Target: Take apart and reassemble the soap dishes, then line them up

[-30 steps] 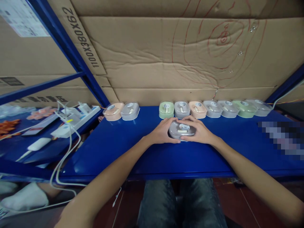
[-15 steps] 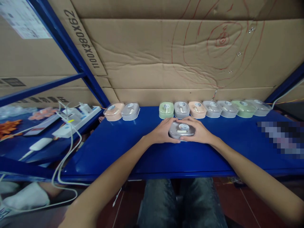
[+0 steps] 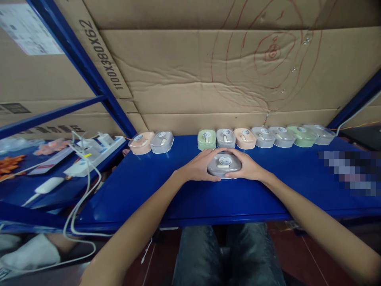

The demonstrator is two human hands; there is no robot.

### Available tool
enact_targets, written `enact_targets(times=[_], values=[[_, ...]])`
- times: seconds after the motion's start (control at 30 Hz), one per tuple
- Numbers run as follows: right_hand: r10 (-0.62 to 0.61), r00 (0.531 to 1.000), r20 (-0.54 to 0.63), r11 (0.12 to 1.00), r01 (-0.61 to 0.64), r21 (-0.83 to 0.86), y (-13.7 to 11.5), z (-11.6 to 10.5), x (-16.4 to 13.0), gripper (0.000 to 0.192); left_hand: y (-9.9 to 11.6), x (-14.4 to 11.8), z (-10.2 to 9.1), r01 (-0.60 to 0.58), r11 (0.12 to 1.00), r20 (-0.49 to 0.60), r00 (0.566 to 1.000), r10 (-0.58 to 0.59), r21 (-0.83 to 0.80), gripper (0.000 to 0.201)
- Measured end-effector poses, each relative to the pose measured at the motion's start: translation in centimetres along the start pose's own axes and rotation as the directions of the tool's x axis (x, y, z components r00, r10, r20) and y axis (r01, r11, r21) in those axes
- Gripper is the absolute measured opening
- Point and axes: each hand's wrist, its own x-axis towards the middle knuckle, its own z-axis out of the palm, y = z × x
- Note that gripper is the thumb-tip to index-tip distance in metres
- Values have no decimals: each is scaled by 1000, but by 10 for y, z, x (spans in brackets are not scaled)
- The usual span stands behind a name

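Between my two hands is a grey plastic box [image 3: 225,163] with a clear lid, a round label and a pale latch on top. My left hand [image 3: 200,166] wraps its left side, thumb along the near edge. On the opposite side my right hand [image 3: 250,165] curls round it, thumb also at the front. The box is level and low over the blue table [image 3: 143,186]; I cannot tell whether its base touches. Behind it stand similar boxes in a row, among them a green box [image 3: 206,139], a grey box [image 3: 226,138] and an orange box [image 3: 245,138].
An orange box [image 3: 141,143] and a grey box [image 3: 162,142] stand together at the back left. Further left lie a power strip [image 3: 89,157], white cables [image 3: 86,194] and a phone [image 3: 49,160]. A cardboard wall [image 3: 172,59] rises behind. A blurred patch [image 3: 348,172] covers something at right.
The whole view has shifted slightly. Both hands keep their hold on the grey box, whose lid now shows a little more between them.
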Motion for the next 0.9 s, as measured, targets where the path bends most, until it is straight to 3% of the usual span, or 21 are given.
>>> enact_targets(times=[0.13, 0.37, 0.7, 0.9], values=[[54, 999, 2, 999, -54, -7, -1, 3, -1, 96, 7, -3, -8, 8, 1000, 55, 998, -9, 26, 105], [60, 998, 10, 998, -60, -1, -1, 3, -1, 95, 8, -2, -9, -30, 999, 45, 999, 29, 20, 98], [-9, 1000, 10, 1000, 9, -7, -2, 1, 1, 93, 7, -4, -7, -28, 1000, 34, 999, 29, -7, 100], [-35, 999, 28, 999, 35, -27, -2, 0, 1, 93, 9, -2, -4, -55, 998, -1, 998, 55, -38, 91]])
